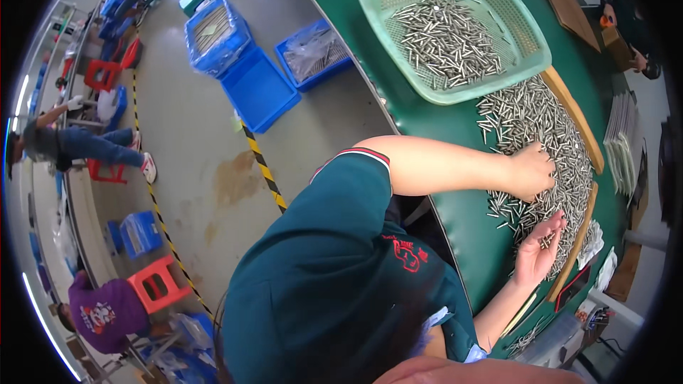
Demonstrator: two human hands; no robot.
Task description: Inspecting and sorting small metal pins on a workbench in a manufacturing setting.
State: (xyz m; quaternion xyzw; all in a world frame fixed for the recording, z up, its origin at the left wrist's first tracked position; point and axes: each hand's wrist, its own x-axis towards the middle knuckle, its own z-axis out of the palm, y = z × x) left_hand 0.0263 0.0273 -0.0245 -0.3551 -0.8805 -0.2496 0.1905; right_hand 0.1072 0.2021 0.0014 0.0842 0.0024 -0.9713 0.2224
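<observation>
Many small silvery metal pins (pixel 523 117) lie in a loose heap on the green table (pixel 455 242). My left hand (pixel 532 172) rests on the heap, its fingers curled down among the pins; whatever they hold is hidden. Closer to the near end of the heap, my right hand (pixel 538 250) is turned partly palm up. Its fingers are bent but apart, with nothing plainly held. A light green plastic basket (pixel 388 43), holding more pins (pixel 452 43), stands beyond my left hand.
Wooden strips (pixel 575 117) edge the heap's outer side. A dark phone-like object (pixel 573 289) and crumpled white wrapping (pixel 607 269) lie near my right hand. Blue crates (pixel 260 89) stand on the floor beside the table. Other people work farther off, one in purple (pixel 110 313).
</observation>
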